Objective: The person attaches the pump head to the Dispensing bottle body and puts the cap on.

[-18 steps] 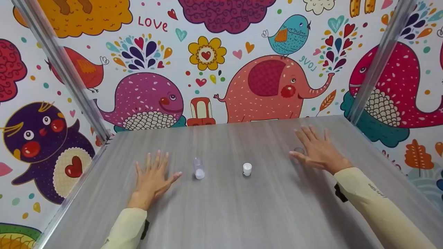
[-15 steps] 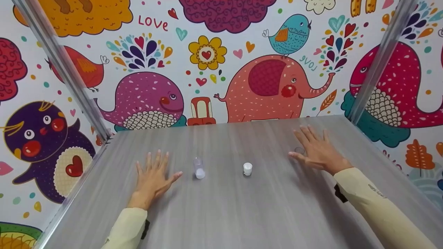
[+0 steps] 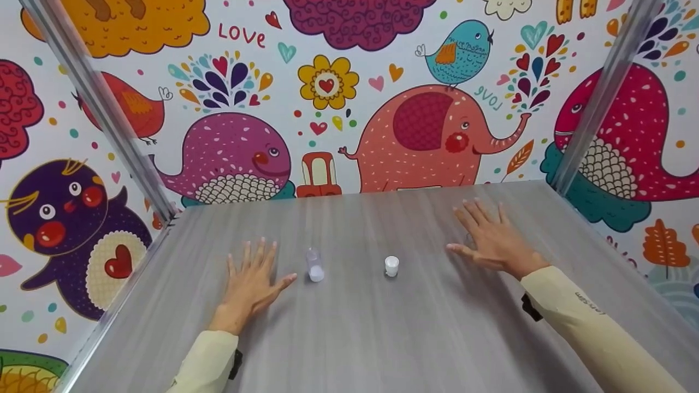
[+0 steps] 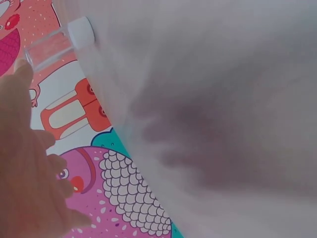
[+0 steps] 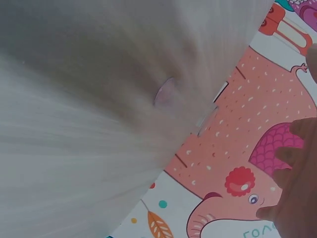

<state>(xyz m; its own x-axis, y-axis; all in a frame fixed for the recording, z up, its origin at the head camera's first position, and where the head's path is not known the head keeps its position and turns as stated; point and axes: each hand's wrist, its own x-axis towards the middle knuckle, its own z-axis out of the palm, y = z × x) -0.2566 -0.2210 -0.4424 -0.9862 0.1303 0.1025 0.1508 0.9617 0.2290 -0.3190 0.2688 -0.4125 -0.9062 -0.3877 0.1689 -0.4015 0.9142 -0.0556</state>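
Observation:
My left hand (image 3: pixel 250 286) hovers palm down over the grey table, fingers spread and straight, holding nothing. Its thumb points at a small clear tube (image 3: pixel 313 260) standing upright on a white base (image 4: pixel 81 32), just to its right. In the middle of the table stands a small white cup-like piece (image 3: pixel 391 266), apart from both hands. On the right, my right hand (image 3: pixel 497 243) is also held palm down with fingers spread, holding nothing. Below it, a transparent round piece (image 5: pixel 165 93) shows in the right wrist view; in the head view the hand mostly covers it.
The grey wood-grain table (image 3: pixel 349 338) meets a wall printed with cartoon animals (image 3: pixel 420 142) at its back edge. Metal posts (image 3: pixel 117 125) rise at the back corners. Sleeves and dark wrist straps (image 3: pixel 531 307) cover the forearms.
My left hand has shifted slightly to the right, closer to the clear tube. My right hand has moved a little left, over the transparent piece. The objects have stayed in place.

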